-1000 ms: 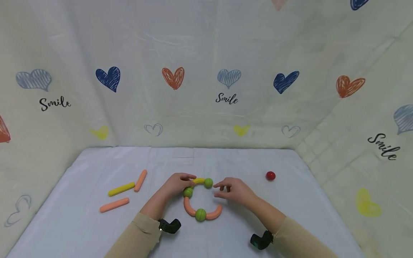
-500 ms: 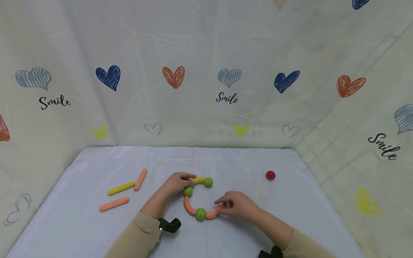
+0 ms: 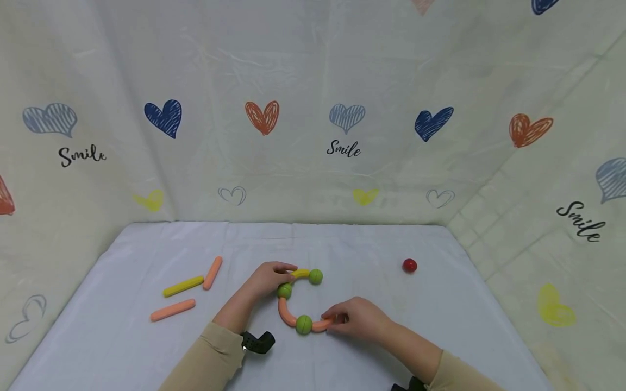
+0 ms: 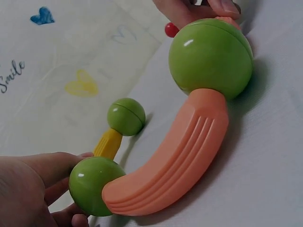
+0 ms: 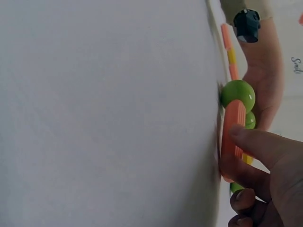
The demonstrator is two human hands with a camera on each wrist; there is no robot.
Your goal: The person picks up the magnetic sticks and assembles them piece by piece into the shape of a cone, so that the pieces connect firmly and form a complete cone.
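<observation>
On the white table lies a C-shaped chain of green balls and curved rods. My left hand (image 3: 266, 278) holds the yellow curved rod (image 3: 301, 273) at the chain's upper left, beside a green ball (image 3: 285, 291). Another green ball (image 3: 315, 277) sits on the yellow rod's far end. An orange curved rod (image 4: 175, 161) runs down to the bottom green ball (image 3: 304, 325). From that ball a second orange curved rod (image 5: 233, 118) extends right. My right hand (image 3: 362, 319) pinches this rod near its outer end, thumb and fingers covering part of it.
To the left lie a straight yellow rod (image 3: 183, 286) and two straight orange rods, one nearer (image 3: 173, 310) and one farther back (image 3: 212, 273). A small red ball (image 3: 409, 265) rests at the right rear. A heart-printed curtain (image 3: 303, 174) stands behind the table.
My right hand has come down from beside the upper green ball to the right-hand orange curved rod and now pinches it. My left hand has stayed in place.
</observation>
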